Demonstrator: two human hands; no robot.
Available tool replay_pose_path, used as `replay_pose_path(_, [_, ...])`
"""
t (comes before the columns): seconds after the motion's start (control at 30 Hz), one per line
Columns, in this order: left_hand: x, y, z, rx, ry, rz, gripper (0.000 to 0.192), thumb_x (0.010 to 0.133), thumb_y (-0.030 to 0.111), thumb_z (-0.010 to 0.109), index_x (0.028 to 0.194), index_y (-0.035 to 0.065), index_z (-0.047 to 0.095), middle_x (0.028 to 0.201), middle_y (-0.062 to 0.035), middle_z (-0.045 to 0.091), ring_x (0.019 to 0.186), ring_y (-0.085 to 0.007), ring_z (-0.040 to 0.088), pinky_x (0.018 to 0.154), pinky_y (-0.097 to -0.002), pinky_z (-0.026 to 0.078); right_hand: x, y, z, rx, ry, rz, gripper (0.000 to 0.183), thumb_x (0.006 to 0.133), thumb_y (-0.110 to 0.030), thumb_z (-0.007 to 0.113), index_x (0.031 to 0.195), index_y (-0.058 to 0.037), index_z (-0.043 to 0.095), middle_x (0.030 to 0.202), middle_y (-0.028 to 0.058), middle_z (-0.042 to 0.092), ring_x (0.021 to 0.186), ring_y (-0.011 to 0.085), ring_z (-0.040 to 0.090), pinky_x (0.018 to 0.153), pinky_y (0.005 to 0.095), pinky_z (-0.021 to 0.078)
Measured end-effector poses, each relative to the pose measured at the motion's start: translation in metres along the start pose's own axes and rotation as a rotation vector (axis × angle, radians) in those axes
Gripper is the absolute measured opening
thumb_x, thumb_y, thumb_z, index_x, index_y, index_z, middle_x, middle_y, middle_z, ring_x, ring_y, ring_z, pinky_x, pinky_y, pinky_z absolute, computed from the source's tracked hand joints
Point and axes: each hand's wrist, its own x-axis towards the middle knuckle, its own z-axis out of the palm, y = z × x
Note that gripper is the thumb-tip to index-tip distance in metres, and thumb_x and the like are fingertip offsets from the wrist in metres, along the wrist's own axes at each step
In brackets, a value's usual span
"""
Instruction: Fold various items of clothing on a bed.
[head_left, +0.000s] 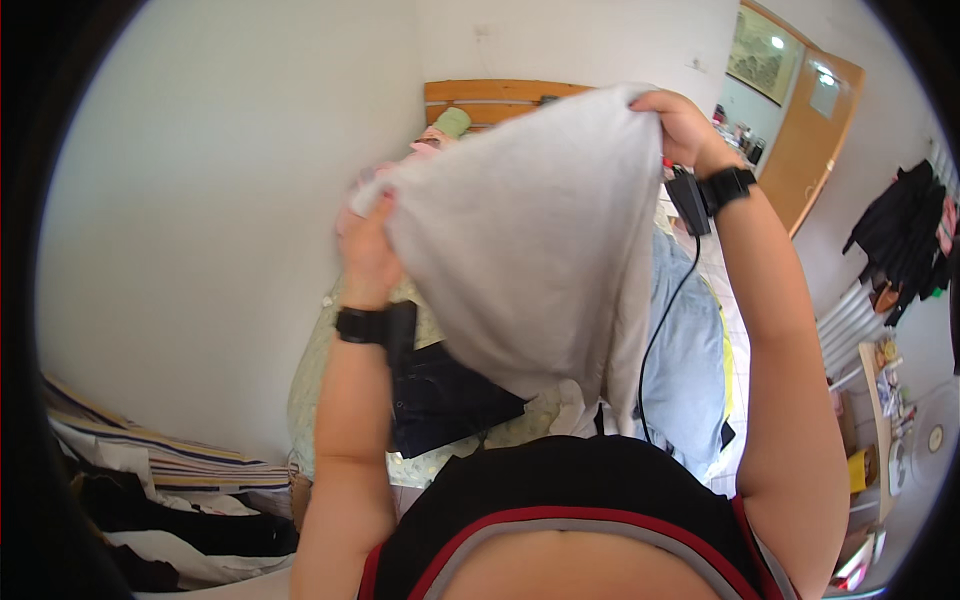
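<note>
Between my two raised hands hangs a light grey cloth garment (525, 232), slightly blurred, its lower end falling in folds towards my chest. My left hand (371, 244) grips one edge of it, while my right hand (679, 131) pinches an upper corner, higher up. Beneath the cloth is a bed (311, 382) with a pale patterned cover, partly hidden. Folded dark trousers (457, 397) lie on it by my left forearm. Light blue denim (686, 360) is spread along its right side. A white piece of fabric (568, 409) shows under the garment's lower end.
A wooden headboard (480, 91) stands against the far wall, with a green bundle (453, 121) before it. Striped fabric (195, 457) and dark clothes (180, 517) are heaped at lower left. At right are an open wooden door (821, 127), hanging dark clothes (896, 225), a radiator (851, 326) and a fan (934, 439).
</note>
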Motion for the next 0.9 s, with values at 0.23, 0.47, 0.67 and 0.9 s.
replay_pose_path(0.23, [0.017,0.069,0.006,0.158,-0.11,-0.183,0.031,0.093,0.008,0.055,0.122,-0.001,0.054,0.116,-0.0126,0.063,0.104,-0.024,0.062,0.09,-0.0383,0.052,0.005,0.076,0.026,-0.645,-0.062,0.116,0.026,0.081,-0.011,0.058,0.103,0.0008,0.066,0.093,0.008,0.067,0.085,0.0167,0.064,0.078,0.0308,0.0519])
replay_pose_path(0.47, [0.016,0.097,0.004,0.341,-0.097,-0.167,0.032,0.093,0.009,0.055,0.123,0.0003,0.054,0.117,-0.0116,0.062,0.104,-0.0234,0.062,0.089,-0.037,0.052,0.017,0.148,0.039,-0.152,0.254,-0.151,0.026,0.087,-0.012,0.063,0.112,-0.0051,0.06,0.094,0.0066,0.065,0.084,0.0133,0.06,0.073,0.0302,0.0497])
replay_pose_path(0.67, [0.007,0.109,0.007,0.341,-0.024,-0.197,0.035,0.093,0.01,0.057,0.127,0.0005,0.051,0.12,-0.0109,0.061,0.11,-0.024,0.059,0.096,-0.04,0.049,-0.009,0.234,0.117,0.092,0.106,0.013,0.04,0.086,-0.013,0.067,0.119,-0.003,0.047,0.089,0.0078,0.063,0.078,0.0134,0.059,0.065,0.028,0.0466])
replay_pose_path(0.9, [-0.015,0.122,-0.007,0.381,0.085,-0.165,0.037,0.095,0.012,0.054,0.13,0.0005,0.049,0.123,-0.011,0.059,0.112,-0.0255,0.058,0.098,-0.0416,0.047,-0.026,0.27,0.186,0.017,0.161,-0.025,0.024,0.089,-0.005,0.062,0.112,-0.0016,0.055,0.093,0.0077,0.064,0.08,0.012,0.059,0.068,0.0259,0.046])
